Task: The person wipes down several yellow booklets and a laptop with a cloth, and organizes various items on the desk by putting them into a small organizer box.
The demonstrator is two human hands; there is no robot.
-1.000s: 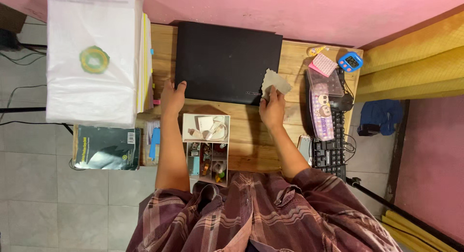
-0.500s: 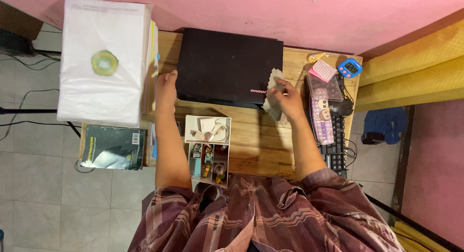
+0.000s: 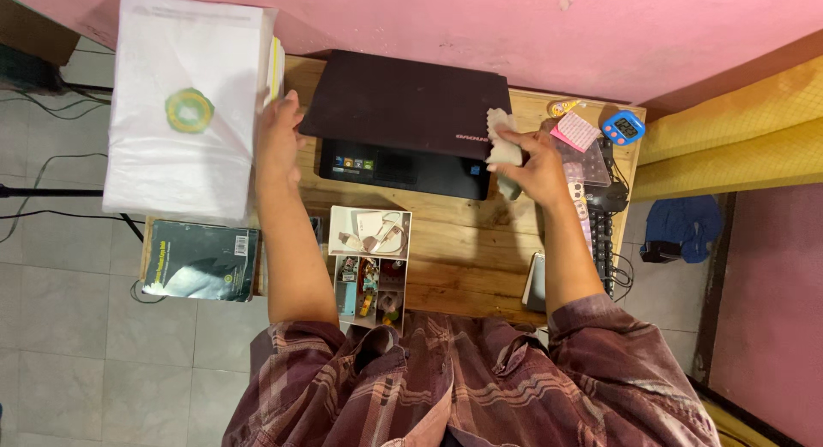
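Observation:
A black laptop (image 3: 403, 104) lies on the wooden desk (image 3: 463, 250) against the pink wall, its lid partly raised so the palm rest (image 3: 403, 168) shows beneath. My left hand (image 3: 276, 138) grips the lid's left edge. My right hand (image 3: 531, 160) is at the lid's right edge and holds a crumpled grey cloth (image 3: 501, 147).
A compartmented white organiser box (image 3: 370, 267) sits at the desk's front. A white bag with a green tape roll (image 3: 190, 110) lies on a stack at left, a dark book (image 3: 199, 260) below it. A keyboard (image 3: 597, 233), pink notes, a blue timer (image 3: 624, 127) and a phone (image 3: 535, 282) crowd the right.
Both hands have moved from the laptop's front edge up its sides and lifted the lid; the closed laptop now stands partly open. The cloth stays in my right hand.

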